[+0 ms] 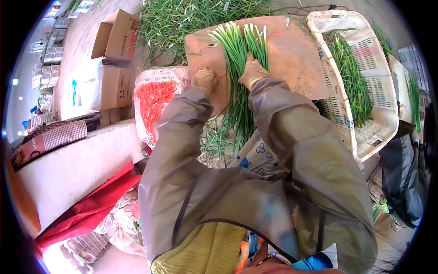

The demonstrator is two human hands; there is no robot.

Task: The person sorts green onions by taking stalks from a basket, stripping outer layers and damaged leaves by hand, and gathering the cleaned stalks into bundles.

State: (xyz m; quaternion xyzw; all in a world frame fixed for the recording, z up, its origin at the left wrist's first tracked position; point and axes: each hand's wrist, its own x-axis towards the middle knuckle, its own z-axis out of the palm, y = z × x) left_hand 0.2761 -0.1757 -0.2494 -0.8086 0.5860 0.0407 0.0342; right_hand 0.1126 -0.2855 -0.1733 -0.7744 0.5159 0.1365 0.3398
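Long green stalks with pale ends (235,50) lie across a brown board (296,59), their leaves hanging over its near edge. My right hand (253,71), in a tan glove, is wrapped round part of the stalks. My left hand (205,81), also gloved, is closed at the board's left edge, a little left of the stalks. A thin red strand shows beside its fingers; the fingertips are too small to make out fully. A red tie (273,34) lies on the board right of the pale ends. An open bag of red ties (155,98) stands left of my left hand.
Loose green stalks (182,18) are heaped beyond the board. A white plastic crate (383,91) holding more greens stands at the right. Cardboard boxes (119,84) stand at the left, with a white panel (82,150) and red cloth (96,201) nearer my body.
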